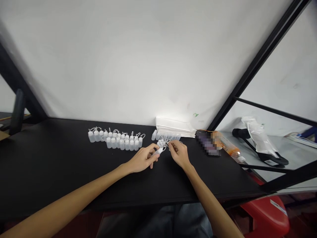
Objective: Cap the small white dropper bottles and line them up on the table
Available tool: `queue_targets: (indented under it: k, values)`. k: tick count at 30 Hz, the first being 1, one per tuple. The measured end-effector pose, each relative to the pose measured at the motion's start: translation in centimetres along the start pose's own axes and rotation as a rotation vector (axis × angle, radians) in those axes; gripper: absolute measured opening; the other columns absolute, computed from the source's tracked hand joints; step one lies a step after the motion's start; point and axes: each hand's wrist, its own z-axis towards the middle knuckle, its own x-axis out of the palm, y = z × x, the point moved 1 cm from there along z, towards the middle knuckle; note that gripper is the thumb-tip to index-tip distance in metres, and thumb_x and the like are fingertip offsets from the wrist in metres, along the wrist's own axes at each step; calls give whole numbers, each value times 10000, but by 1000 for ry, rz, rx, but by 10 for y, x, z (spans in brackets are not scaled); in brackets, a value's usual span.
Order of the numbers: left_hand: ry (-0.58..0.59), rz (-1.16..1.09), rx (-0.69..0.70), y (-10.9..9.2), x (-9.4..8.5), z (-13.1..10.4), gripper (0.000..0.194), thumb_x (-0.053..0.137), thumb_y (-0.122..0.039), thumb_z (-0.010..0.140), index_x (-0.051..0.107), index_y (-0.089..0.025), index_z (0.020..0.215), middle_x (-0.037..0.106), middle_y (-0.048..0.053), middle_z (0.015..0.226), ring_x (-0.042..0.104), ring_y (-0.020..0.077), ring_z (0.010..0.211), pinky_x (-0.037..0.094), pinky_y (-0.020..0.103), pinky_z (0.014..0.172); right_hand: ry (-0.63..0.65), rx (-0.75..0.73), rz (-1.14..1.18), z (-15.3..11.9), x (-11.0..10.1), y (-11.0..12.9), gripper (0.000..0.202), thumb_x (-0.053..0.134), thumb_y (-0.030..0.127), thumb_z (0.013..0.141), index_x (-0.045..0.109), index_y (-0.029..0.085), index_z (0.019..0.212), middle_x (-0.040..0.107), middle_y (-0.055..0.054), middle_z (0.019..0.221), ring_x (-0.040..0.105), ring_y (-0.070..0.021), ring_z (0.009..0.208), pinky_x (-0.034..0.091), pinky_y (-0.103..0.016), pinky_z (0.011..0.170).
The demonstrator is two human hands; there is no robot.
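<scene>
My left hand [145,159] is closed round a small white translucent bottle [158,151], which lies tilted with its cap end toward the right. Close beside it, my right hand [178,152] has its thumb and fingers pinched together at the white cap loops [166,142]; what sits between the fingertips is too small to make out. Several white caps are bunched just behind both hands. More bottles [154,135] stand behind them, partly hidden. To the left, several capped bottles with looped straps [123,144] stand in rows on the black table [74,165].
A stack of white sheets or bags [173,126] lies against the wall. On the right are a blurred dark flat item [208,144] and an orange-labelled bottle [230,148]. Black frame bars flank the table, and a red stool [268,215] stands below at the right.
</scene>
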Motion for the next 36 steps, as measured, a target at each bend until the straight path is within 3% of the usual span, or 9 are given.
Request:
queue_targets:
  k: [5,8,12,16,19,25,36]
  values:
    - [-86,10,54,-29,-16,-24,276,441,-424,956,407,-206,1122,683,62,924,672,165,734,495,275,659,-53,-21,-73,1,0,-6,323,431,361,937,595,184,723,595,-34,646,508,-151,551,374,-261,571]
    - [-247,155,11,-38,-38,-54,287,438,-425,953,434,-213,1146,678,77,1019,656,195,865,488,326,786,-76,0,-87,1,-1,-8,350,437,390,927,603,176,706,594,-32,623,497,-144,520,363,-254,552]
    - [-710,461,-124,-22,-82,-106,333,479,-463,903,511,-209,1115,632,68,1099,609,193,810,468,340,782,-86,15,-84,2,-2,-10,351,468,411,907,615,163,707,603,-40,608,504,-145,502,365,-255,538]
    - [-925,452,-243,10,-119,-141,356,531,-484,832,565,-171,999,658,69,948,621,216,853,499,308,728,-94,4,-94,2,-2,-13,393,459,440,909,619,163,682,593,-38,584,499,-143,490,372,-258,537]
    - [-933,420,-318,31,-134,-146,362,588,-491,753,591,-168,918,686,65,878,652,231,851,527,325,756,-86,9,-91,2,-1,-16,403,464,458,906,617,167,674,576,-29,559,484,-141,474,375,-256,526]
    - [-907,374,-356,56,-141,-123,279,674,-414,629,617,-185,778,715,37,772,692,240,794,541,327,764,-78,27,-84,2,-2,-18,387,481,455,899,623,167,683,577,-30,557,485,-140,470,383,-252,516]
    - [-873,316,-346,74,-137,-100,285,695,-351,598,614,-173,805,696,16,724,695,225,756,555,306,751,-37,27,-112,3,-4,-18,398,475,452,905,596,168,654,551,-16,527,469,-133,455,358,-250,519]
